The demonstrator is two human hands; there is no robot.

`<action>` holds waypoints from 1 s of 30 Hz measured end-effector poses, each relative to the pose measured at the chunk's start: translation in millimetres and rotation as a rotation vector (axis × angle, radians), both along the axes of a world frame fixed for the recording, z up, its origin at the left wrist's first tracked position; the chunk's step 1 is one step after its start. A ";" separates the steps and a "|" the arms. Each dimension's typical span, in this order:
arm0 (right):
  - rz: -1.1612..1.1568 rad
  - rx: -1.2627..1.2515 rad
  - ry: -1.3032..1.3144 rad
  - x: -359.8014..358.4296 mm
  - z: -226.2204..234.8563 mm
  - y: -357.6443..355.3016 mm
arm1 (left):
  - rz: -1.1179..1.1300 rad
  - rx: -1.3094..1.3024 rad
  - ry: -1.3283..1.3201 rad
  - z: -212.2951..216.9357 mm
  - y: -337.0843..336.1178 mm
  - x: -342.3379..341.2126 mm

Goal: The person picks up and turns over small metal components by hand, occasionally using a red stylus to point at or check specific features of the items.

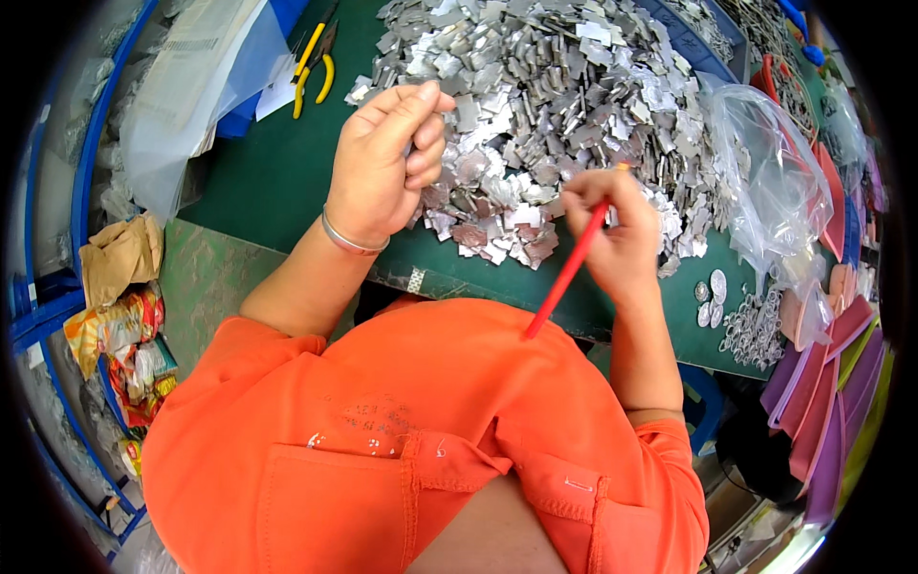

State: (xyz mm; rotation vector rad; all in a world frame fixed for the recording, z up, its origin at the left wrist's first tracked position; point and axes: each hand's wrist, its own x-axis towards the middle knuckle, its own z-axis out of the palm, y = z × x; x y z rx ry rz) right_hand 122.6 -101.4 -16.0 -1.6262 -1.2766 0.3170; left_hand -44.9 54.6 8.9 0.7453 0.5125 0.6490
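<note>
Above the near edge of a big heap of small flat silvery metal pieces (574,105), my left hand (392,143) is closed with the thumb pressed on the curled fingers. What it may hold is hidden by the fingers. To its right, my right hand (617,225) is closed around a slim red stick (566,271), which slants down toward my body. A small yellowish bit shows above the fingers of that hand. The exact kind of the stick cannot be made out.
Yellow-handled pliers (325,77) lie at the back left, by papers and plastic sheets (196,67). On the right are a clear plastic bag (770,172), oval metal pieces (717,284), small metal rings (755,330) and coloured strips (827,402). The green tabletop (253,191) ends before me.
</note>
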 end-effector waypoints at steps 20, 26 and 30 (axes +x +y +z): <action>-0.010 0.195 0.181 -25.9 -6.6 0.5 | -0.396 -0.030 0.188 -23.7 -45.6 4.4; 0.058 0.276 0.074 -27.9 -0.9 -0.8 | -0.373 -0.082 0.118 -17.3 -41.7 3.8; 0.005 0.227 0.241 -32.6 -5.1 -9.8 | -0.363 -0.086 0.109 -15.0 -45.0 4.8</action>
